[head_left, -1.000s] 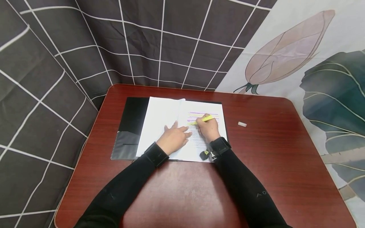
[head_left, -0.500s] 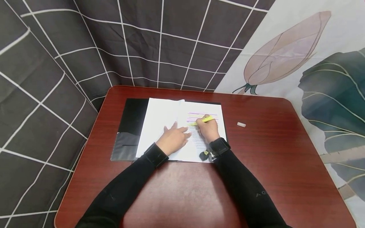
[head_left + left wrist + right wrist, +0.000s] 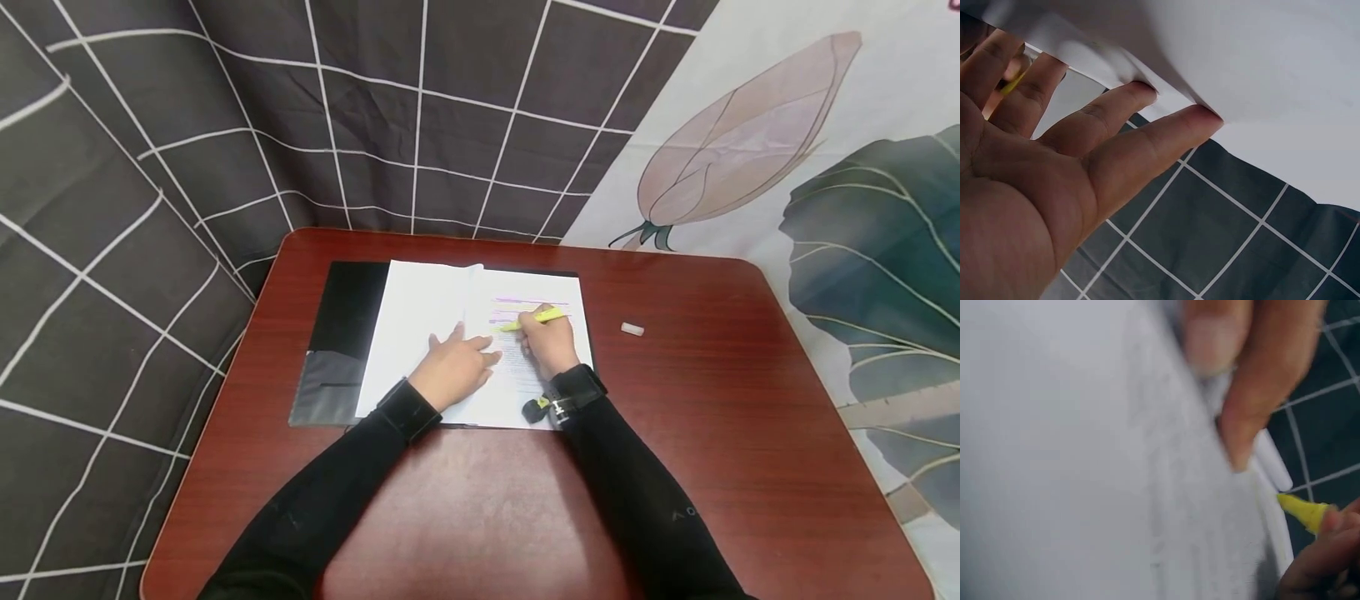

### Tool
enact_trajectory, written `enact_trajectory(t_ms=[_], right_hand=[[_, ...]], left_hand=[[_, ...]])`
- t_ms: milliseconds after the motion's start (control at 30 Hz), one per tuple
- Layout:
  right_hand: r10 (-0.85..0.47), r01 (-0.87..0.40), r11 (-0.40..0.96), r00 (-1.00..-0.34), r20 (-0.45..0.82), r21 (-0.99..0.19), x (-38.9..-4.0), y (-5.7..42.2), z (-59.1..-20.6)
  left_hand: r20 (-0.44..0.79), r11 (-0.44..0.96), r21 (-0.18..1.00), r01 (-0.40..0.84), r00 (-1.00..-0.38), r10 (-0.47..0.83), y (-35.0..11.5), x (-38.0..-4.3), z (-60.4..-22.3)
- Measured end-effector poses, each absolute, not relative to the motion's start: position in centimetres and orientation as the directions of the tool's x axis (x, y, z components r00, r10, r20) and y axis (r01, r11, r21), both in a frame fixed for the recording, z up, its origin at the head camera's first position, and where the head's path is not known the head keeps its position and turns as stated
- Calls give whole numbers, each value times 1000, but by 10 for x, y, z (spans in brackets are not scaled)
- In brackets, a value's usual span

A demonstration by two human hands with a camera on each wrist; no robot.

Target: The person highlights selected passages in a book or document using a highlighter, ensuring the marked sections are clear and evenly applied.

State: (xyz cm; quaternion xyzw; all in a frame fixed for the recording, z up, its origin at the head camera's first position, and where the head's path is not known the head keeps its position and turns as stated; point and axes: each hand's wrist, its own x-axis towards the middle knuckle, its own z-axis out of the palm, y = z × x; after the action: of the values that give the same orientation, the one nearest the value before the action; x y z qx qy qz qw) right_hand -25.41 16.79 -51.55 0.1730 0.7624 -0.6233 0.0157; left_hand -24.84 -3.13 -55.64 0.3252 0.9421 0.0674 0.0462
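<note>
An open stack of white pages lies in a black folder [image 3: 351, 304]. The left page [image 3: 423, 292] looks blank, while the right page [image 3: 498, 400] bears printed lines, some marked purple and yellow. My left hand [image 3: 453, 367] rests spread across the pages near the fold; its fingertips touch paper in the left wrist view. My right hand [image 3: 553, 343] pinches a yellow highlighter [image 3: 551, 314], slanted with its tip down at the text on the right page. In the right wrist view, the yellow tip [image 3: 1300, 509] appears at the paper, and the page print is blurred.
A small whitish cap-like piece [image 3: 632, 329] lies on the reddish-brown table [image 3: 697, 400], right of the folder. A dark object [image 3: 536, 410] sits by the right wrist strap over the page's lower edge. Grid-patterned cloth [image 3: 465, 125] hangs behind the table.
The head view has shifted slightly. My left hand keeps its place on the pages, and my right hand still holds the highlighter at the text, with at most a tiny shift along the line.
</note>
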Motion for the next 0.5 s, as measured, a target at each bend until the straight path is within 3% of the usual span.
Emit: enact_trajectory(t_ms=[167,267,500], right_hand=[[291,188,-125,-932,-217,-974,-248,190,-511],[336,148,-146,-923,-189,-978,-240,207,-511],[310,208,-137,-920,-241,-969,-216,224,-517]], left_hand=[[-20,770,178,612,-780,625,-30,-246,-557],[-11,768,191,612,-781,625,-31,-244,-554],[-30,763,236,602,-780,625,-34,-243,-544]])
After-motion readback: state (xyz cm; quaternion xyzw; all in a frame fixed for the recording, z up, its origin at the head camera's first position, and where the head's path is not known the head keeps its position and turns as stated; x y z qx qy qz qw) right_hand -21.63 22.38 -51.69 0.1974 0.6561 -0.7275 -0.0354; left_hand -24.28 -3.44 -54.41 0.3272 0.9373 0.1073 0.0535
